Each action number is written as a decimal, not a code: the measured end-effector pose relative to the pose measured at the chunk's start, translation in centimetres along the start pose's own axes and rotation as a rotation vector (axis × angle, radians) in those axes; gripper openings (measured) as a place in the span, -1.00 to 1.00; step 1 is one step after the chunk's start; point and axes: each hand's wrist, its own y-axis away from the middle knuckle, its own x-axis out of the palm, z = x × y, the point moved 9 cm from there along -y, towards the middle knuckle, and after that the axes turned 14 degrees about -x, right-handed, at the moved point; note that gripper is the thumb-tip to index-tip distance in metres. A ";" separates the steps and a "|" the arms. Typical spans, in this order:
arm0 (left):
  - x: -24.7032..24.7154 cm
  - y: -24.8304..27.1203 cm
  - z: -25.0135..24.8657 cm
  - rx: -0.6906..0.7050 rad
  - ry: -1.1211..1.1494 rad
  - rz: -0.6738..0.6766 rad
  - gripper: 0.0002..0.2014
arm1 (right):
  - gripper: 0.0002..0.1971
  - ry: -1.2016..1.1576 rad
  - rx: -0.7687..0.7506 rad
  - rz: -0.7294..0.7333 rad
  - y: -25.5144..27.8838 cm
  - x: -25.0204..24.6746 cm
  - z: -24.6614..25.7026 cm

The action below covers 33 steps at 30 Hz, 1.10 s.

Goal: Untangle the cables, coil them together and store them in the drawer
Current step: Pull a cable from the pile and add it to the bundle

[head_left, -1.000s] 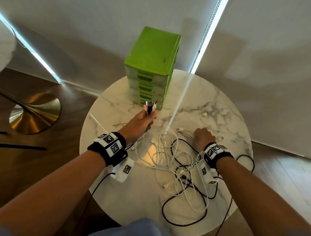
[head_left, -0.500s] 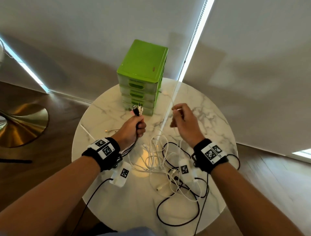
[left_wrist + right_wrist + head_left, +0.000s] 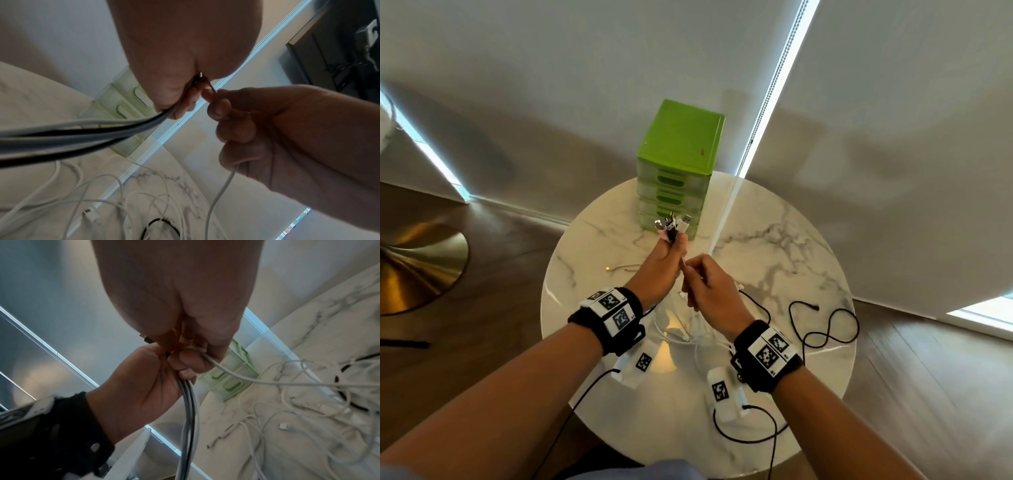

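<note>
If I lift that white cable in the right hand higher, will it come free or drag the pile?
Likely floppy: the white cable sags from the right hand. It probably drags: it runs into the tangle. Seems light.

Your left hand [image 3: 666, 262] covers the middle of the cable bunch [image 3: 674, 224], so you cannot count the cables in it. In the left wrist view that bunch [image 3: 78, 134] runs off the left edge. Your right hand [image 3: 710, 289] hides how its fingers hold the white cable [image 3: 257, 379]. Both hands and wrist bands cover much of the loose cables [image 3: 688, 337] on the table [image 3: 774, 240]. The plugs lying there [image 3: 284, 426] are blurry, so their kind is not clear. The lowest drawer of the green drawer box [image 3: 681, 150] is partly hidden behind the plugs.
</note>
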 end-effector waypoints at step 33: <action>-3.7 2.2 -1.4 -0.013 0.083 0.020 -0.58 | -0.68 0.336 -0.145 0.164 -1.5 2.0 5.2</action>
